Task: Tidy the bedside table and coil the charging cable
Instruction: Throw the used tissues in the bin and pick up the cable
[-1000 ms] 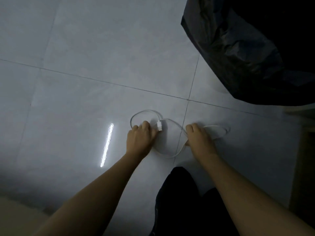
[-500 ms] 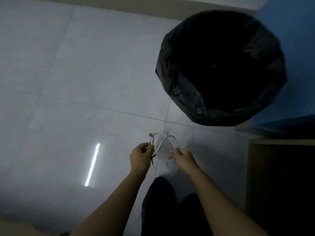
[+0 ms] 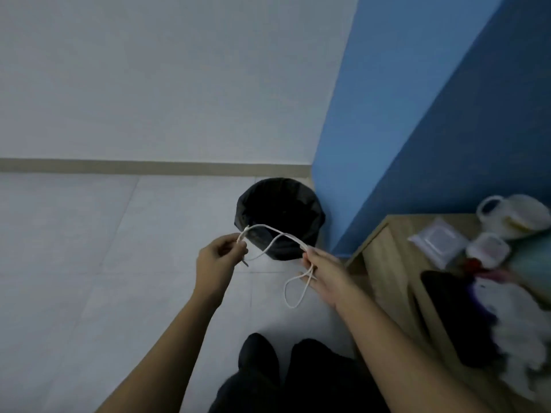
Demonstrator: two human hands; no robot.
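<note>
Now lifted off the floor, charging cable (image 3: 269,234) hangs in loose loops before the black bin (image 3: 278,217), pinched by left hand (image 3: 219,257) and right hand (image 3: 323,271); coiling begun, bedside table (image 3: 384,263) still cluttered.

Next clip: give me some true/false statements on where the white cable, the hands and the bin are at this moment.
1. Both hands hold the thin white charging cable in the air. True: left hand, right hand.
2. The cable lies on the grey tiled floor. False: it is lifted.
3. A loop hangs below the right hand. True.
4. The round black-lined waste bin is tipped over. False: it stands upright.
5. The light wooden bedside table is bare. False: items sit on it.
</note>
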